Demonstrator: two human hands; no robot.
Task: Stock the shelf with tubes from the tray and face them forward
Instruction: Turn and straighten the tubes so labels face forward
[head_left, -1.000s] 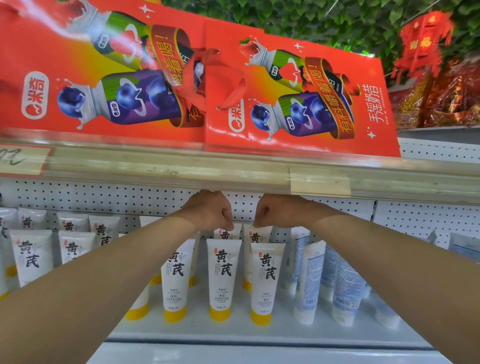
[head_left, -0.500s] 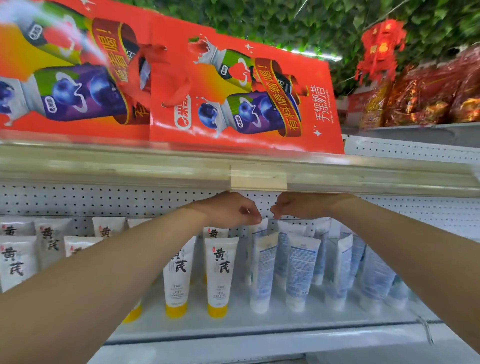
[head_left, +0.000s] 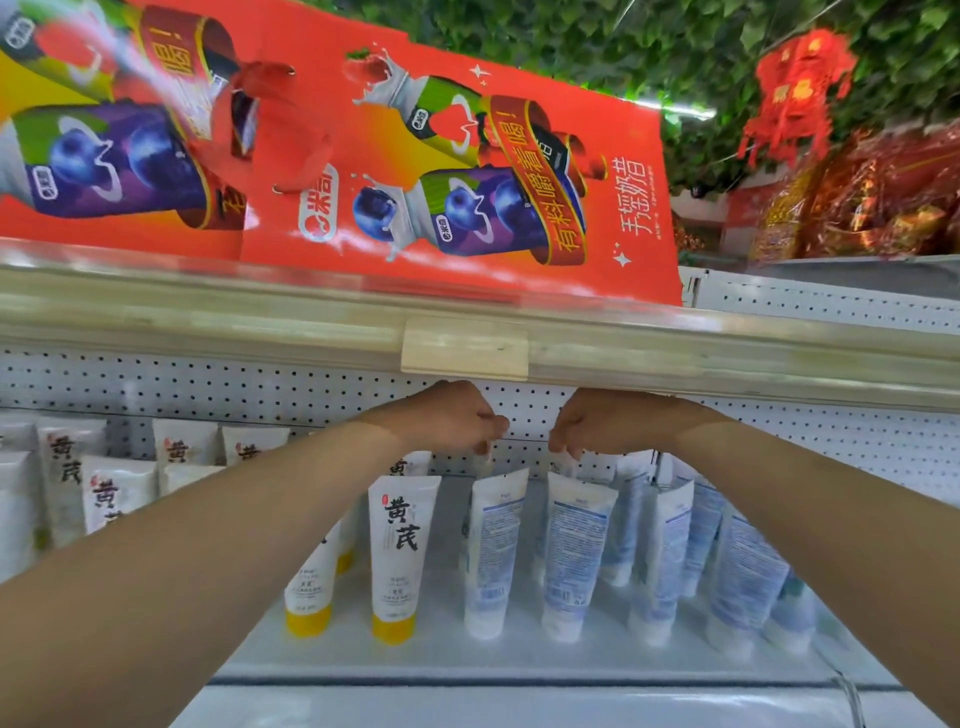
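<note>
White tubes stand cap-down on the white shelf (head_left: 519, 670). Yellow-capped tubes (head_left: 399, 551) with black characters face forward at left and centre. To their right, several tubes show blue small print, their backs turned outward. My left hand (head_left: 447, 421) reaches under the upper shelf and pinches the crimped top of a blue-print tube (head_left: 493, 545) in the front row. Beside it, my right hand (head_left: 608, 423) pinches the top of the neighbouring blue-print tube (head_left: 576, 551). No tray is in view.
The upper shelf's front rail (head_left: 467, 348) with a price-tag holder hangs just above both hands. Red drink cartons (head_left: 457, 171) stand on it. A white pegboard (head_left: 234, 384) backs the shelf. More yellow-capped tubes (head_left: 117, 493) fill the far left.
Both hands have moved right, from above the yellow-capped tubes to the blue-print tubes, and dropped slightly onto their tops. The view has swung right with them.
</note>
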